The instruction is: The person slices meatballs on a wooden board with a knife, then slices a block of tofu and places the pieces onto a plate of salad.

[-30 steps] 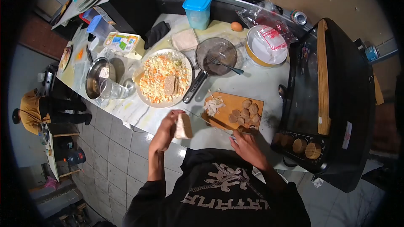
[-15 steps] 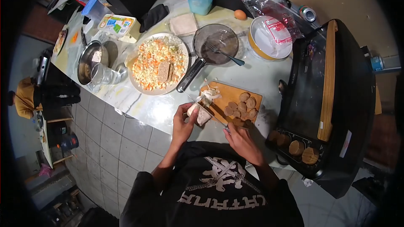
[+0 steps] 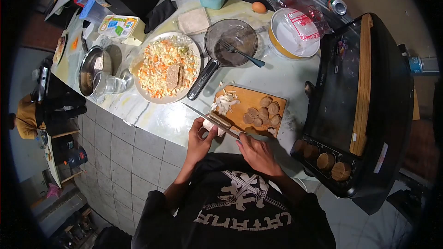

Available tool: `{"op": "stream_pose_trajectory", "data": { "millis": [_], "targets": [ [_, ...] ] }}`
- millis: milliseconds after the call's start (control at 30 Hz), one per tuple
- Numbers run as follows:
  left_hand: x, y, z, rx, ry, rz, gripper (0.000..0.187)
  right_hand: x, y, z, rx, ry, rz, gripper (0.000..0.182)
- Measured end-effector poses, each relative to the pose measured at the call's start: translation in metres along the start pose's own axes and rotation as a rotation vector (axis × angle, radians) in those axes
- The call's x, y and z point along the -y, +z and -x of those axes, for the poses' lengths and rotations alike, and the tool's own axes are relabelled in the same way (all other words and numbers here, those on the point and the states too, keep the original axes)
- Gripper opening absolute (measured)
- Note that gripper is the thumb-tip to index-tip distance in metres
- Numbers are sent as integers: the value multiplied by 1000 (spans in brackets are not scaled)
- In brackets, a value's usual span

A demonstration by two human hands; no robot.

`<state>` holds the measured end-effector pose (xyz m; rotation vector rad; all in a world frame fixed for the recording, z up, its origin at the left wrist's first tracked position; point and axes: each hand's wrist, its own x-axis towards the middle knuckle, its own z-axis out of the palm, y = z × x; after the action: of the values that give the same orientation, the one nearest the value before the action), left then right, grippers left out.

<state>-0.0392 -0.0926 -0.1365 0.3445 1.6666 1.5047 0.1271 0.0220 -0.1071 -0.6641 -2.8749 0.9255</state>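
Observation:
My left hand [image 3: 199, 139] is closed around a pale, whitish piece of food [image 3: 211, 128] at the board's near left edge; its exact kind I cannot tell. In my right hand [image 3: 256, 151] is the handle of a long knife [image 3: 197, 112]. Its blade lies slanting across the pale piece, close to my left fingertips. A brownish strip [image 3: 220, 119] shows just beyond the blade. The wooden cutting board [image 3: 239, 119] carries white shreds [image 3: 226, 101] on its left and several round brown slices [image 3: 264, 111] on its right.
Behind the board lie a black-handled pan [image 3: 230, 41] with a fork [image 3: 244, 55] and a plate [image 3: 199, 67] of chopped vegetables topped by a brown block. A glass [image 3: 108, 84] stands left. To the right is a black grill [image 3: 337, 101]; a yellow bowl [image 3: 282, 50] and egg [image 3: 259, 7] sit behind.
The knife blade now lies across the pale piece, and a brownish strip shows beyond it. My right hand has shifted slightly left. The whole view has moved a little.

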Motion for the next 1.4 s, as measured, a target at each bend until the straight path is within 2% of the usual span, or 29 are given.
{"op": "stream_pose_trajectory", "data": {
  "millis": [167, 233, 367, 867, 1067, 1400],
  "targets": [
    [4, 0, -3, -10, 41, -60, 25, 3, -11, -5, 55, 35, 28, 21],
    [6, -1, -3, -19, 33, -68, 24, 1, -13, -6, -42, -64, 42, 22],
    [7, 2, -5, -45, 54, -116, 26, 0, -12, -6, -68, -64, 69, 21],
    [10, 3, -5, -74, 29, -108, 29, 2, -11, -7, 31, -5, 37, 19],
    [12, 2, -5, -62, 43, -97, 28, -3, -9, -10, -45, -72, 66, 20],
    [9, 3, -4, -53, 40, -76, 28, 0, -9, -13, 84, 16, 36, 18]
  ]
}}
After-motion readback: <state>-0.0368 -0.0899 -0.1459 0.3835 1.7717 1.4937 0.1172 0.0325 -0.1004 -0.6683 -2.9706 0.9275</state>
